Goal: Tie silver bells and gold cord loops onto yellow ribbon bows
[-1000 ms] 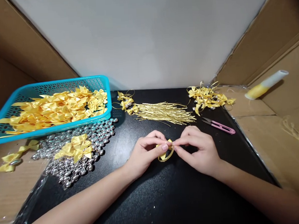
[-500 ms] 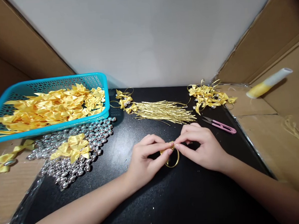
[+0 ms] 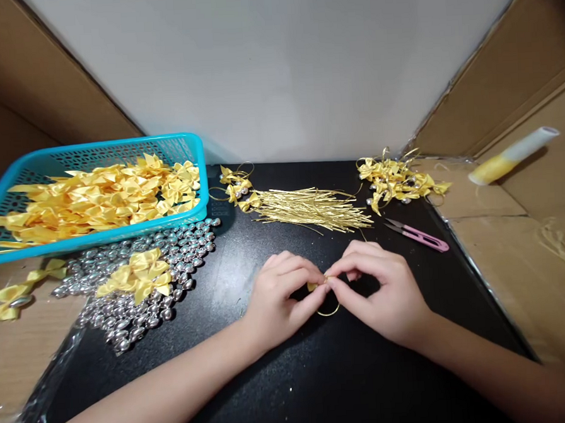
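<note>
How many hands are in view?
2: the left hand and the right hand, side by side, nearer than the gold strips, fingertips pinched at a gold loop.

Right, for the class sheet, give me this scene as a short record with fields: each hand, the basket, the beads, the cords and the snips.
Left hand: fingertips pinched at a looped cord, some yellow ribbon showing
Right hand: fingertips pinched at the same spot, right next to the left hand's
Grip detail: partly hidden by the fingers
Basket: blue, heaped with yellow bows
Beads: silver, spread in front of the basket, a few loose bows on top
Cords: gold bundle, lying beyond the hands
Snips: pink-handled, not held
</note>
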A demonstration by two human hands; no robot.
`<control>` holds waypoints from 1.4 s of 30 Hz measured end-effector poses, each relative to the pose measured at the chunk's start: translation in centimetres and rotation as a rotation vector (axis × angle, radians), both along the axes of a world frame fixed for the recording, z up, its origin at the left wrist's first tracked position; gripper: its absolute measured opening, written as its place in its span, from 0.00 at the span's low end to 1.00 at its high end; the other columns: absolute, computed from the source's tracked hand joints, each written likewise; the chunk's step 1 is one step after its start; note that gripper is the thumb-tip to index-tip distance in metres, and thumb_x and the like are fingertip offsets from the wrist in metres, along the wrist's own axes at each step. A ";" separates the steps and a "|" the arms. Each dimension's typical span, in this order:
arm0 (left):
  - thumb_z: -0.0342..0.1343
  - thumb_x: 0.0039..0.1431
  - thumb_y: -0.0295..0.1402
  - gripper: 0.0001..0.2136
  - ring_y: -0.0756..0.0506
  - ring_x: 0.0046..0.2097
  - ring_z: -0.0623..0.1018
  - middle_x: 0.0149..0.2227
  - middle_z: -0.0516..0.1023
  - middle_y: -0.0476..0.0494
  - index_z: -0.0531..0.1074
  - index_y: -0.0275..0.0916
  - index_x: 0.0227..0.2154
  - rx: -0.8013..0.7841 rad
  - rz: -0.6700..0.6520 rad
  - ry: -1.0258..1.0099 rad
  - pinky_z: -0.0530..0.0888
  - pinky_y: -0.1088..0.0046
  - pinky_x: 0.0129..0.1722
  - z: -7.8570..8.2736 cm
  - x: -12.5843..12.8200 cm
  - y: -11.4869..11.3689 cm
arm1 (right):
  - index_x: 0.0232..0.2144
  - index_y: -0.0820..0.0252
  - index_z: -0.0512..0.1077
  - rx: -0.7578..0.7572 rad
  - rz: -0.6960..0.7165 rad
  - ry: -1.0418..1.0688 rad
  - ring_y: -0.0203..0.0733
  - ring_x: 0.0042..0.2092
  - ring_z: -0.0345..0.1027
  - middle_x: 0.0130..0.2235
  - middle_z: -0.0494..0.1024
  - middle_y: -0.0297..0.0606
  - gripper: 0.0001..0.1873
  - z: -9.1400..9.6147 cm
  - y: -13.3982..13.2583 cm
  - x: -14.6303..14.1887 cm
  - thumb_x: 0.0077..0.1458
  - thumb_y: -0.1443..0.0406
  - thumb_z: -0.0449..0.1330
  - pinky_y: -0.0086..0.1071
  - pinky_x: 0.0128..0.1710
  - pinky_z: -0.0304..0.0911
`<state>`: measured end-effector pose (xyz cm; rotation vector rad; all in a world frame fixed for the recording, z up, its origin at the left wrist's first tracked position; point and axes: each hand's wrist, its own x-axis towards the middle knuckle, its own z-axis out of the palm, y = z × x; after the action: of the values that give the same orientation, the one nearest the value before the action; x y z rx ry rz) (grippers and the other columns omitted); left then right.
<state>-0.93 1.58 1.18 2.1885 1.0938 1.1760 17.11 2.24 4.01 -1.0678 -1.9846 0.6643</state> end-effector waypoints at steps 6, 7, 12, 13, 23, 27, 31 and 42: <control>0.62 0.56 0.25 0.03 0.48 0.37 0.77 0.33 0.81 0.48 0.76 0.39 0.31 -0.134 -0.051 -0.183 0.70 0.70 0.41 0.4 -0.2 0.3 | 0.32 0.59 0.73 -0.147 0.152 0.014 0.38 0.36 0.68 0.32 0.74 0.34 0.06 -0.1 1.3 0.7 0.50 0.69 0.66 0.34 0.39 0.62; 0.61 0.56 0.25 0.03 0.48 0.38 0.77 0.34 0.81 0.48 0.76 0.39 0.31 -0.155 -0.058 -0.194 0.70 0.70 0.41 0.4 -0.3 0.3 | 0.31 0.59 0.73 -0.157 0.159 0.022 0.38 0.36 0.68 0.32 0.74 0.34 0.06 -0.3 1.4 0.7 0.50 0.68 0.67 0.34 0.39 0.62; 0.61 0.57 0.25 0.03 0.48 0.39 0.77 0.35 0.81 0.48 0.76 0.40 0.31 -0.231 -0.086 -0.230 0.70 0.69 0.43 0.3 -0.3 0.3 | 0.27 0.58 0.72 -0.132 0.153 0.080 0.37 0.35 0.67 0.30 0.74 0.32 0.05 -0.9 1.6 0.7 0.53 0.68 0.66 0.33 0.37 0.62; 0.60 0.57 0.25 0.03 0.48 0.39 0.77 0.35 0.81 0.48 0.76 0.40 0.31 -0.241 -0.088 -0.232 0.70 0.68 0.43 0.3 -0.3 0.3 | 0.27 0.58 0.72 -0.128 0.149 0.086 0.36 0.34 0.67 0.29 0.74 0.32 0.06 -1.0 1.6 0.7 0.53 0.69 0.66 0.33 0.37 0.61; 0.60 0.57 0.27 0.03 0.47 0.39 0.77 0.34 0.81 0.47 0.77 0.40 0.29 -0.340 -0.031 -0.248 0.70 0.67 0.43 0.0 -0.5 0.6 | 0.26 0.58 0.69 -0.057 0.066 0.064 0.37 0.33 0.65 0.28 0.72 0.31 0.08 -2.1 1.2 0.3 0.54 0.70 0.63 0.36 0.37 0.58; 0.61 0.56 0.27 0.03 0.47 0.38 0.77 0.33 0.81 0.48 0.77 0.40 0.28 -0.345 -0.001 -0.237 0.70 0.67 0.42 0.0 -0.4 0.7 | 0.27 0.58 0.68 -0.014 0.029 0.067 0.38 0.34 0.65 0.30 0.72 0.32 0.07 -2.6 1.2 0.3 0.55 0.70 0.63 0.37 0.38 0.58; 0.61 0.55 0.26 0.03 0.47 0.37 0.77 0.32 0.81 0.48 0.76 0.40 0.27 -0.335 0.017 -0.214 0.70 0.67 0.41 0.0 -0.2 0.7 | 0.27 0.58 0.68 -0.002 -0.001 0.048 0.38 0.34 0.65 0.30 0.72 0.32 0.07 -2.8 1.1 0.2 0.54 0.70 0.63 0.37 0.38 0.58; 0.61 0.54 0.26 0.03 0.46 0.36 0.78 0.32 0.81 0.47 0.77 0.40 0.27 -0.298 0.062 -0.158 0.71 0.66 0.40 -0.2 0.0 0.8 | 0.33 0.55 0.70 -0.169 -0.101 0.173 0.41 0.37 0.73 0.33 0.78 0.35 0.06 -3.5 0.4 -0.2 0.52 0.69 0.63 0.38 0.41 0.68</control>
<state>-0.96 2.35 1.01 1.8177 1.1908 1.1107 16.90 2.68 0.47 -1.1615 -1.7393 0.8512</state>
